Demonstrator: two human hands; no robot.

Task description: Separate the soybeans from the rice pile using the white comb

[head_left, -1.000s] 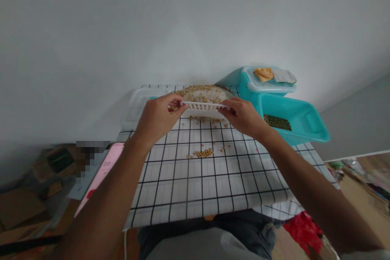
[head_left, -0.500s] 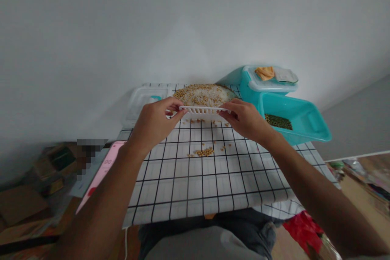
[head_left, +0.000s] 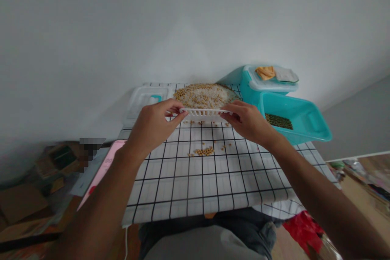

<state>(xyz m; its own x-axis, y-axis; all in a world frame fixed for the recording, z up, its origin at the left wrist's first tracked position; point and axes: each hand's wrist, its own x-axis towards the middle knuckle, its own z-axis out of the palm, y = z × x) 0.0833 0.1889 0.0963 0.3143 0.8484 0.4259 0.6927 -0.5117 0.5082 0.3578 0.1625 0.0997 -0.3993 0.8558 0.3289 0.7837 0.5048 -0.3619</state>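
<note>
A white slotted plastic basket (head_left: 203, 112) is held above the checked table (head_left: 207, 178), filled with a mix of yellow beans and white grains (head_left: 202, 94). My left hand (head_left: 154, 124) pinches its near rim on the left. My right hand (head_left: 248, 121) grips the rim on the right. Both hands are closed on the basket. Loose yellow beans (head_left: 204, 151) lie scattered on the cloth below it.
A turquoise tub (head_left: 297, 124) holding green beans (head_left: 278, 121) stands at the right, with a lidded turquoise box (head_left: 268, 79) behind it. A clear lid (head_left: 143, 101) lies at the far left. A pink phone (head_left: 103, 168) rests by the table's left edge.
The basket has tipped a little nearer level and shifted slightly toward me, so more of its contents show. Both hands kept their grip.
</note>
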